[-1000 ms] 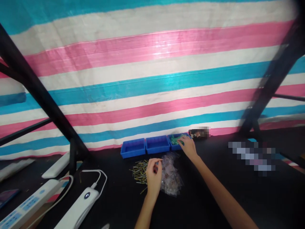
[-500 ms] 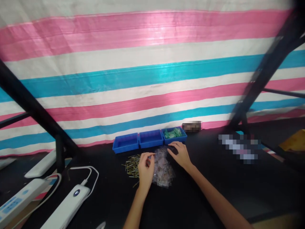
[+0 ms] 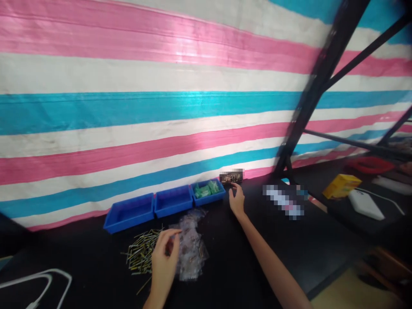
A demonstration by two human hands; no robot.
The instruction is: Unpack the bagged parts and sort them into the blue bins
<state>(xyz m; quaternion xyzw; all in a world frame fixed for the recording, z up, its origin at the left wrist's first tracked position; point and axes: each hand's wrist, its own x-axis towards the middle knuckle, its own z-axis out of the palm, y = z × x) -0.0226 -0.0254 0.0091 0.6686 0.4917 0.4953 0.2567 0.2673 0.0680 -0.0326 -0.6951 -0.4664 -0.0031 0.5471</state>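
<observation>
My left hand (image 3: 165, 254) is curled between a pile of thin gold and silver metal rods (image 3: 141, 251) and a heap of small clear plastic bags (image 3: 190, 253). Its fingertips are bent in at the edge of the bags; what they hold, if anything, is hidden. My right hand (image 3: 237, 201) is off the table surface to the right of the blue trays, thumb and fingers apart, nothing visible in it. The right blue tray (image 3: 210, 198) contains green-and-clear packets (image 3: 206, 189). The middle tray (image 3: 174, 207) and left tray (image 3: 128, 218) show bare blue bottoms.
A blurred-out dark item (image 3: 231, 176) stands behind my right hand, and a pixelated pale strip (image 3: 285, 201) lies to its right. Farther right are a yellow box (image 3: 341, 186) and a white power bank (image 3: 366, 204). A black frame post (image 3: 305, 94) rises behind the table; a white cable (image 3: 61, 274) lies left.
The view has swung right, so the trays and piles appear farther left. My right hand has moved from above the bags to beyond the right tray. My left hand stays curled by the bags.
</observation>
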